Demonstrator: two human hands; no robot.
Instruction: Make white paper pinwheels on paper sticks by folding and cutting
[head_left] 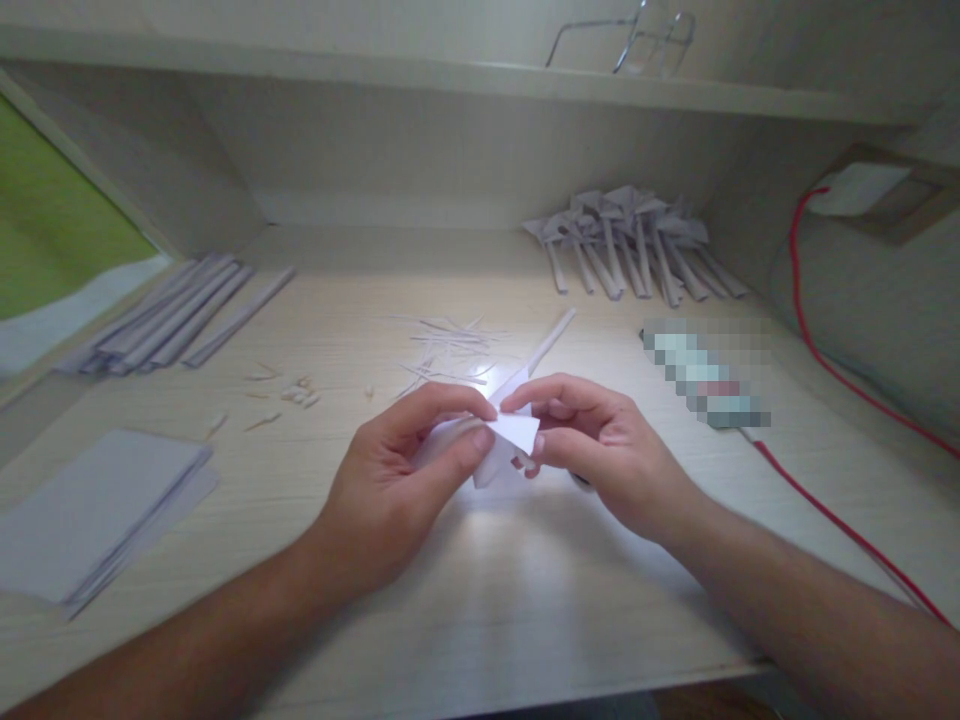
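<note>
My left hand [397, 480] and my right hand [600, 450] meet over the middle of the pale wooden desk [525, 600]. Together they pinch a small folded white paper piece [514, 435] with a long thin stem that points up and to the right. The left thumb and forefinger press on its left part. The fingertips of the right hand grip its right corner. Much of the paper is hidden under the fingers.
A stack of white sheets [90, 515] lies at the left. Long folded paper strips [180, 315] lie at the back left, a heap of finished folded pieces [634, 245] at the back right. Thin paper slivers [446, 355] lie behind the hands. A red cable [840, 520] runs along the right.
</note>
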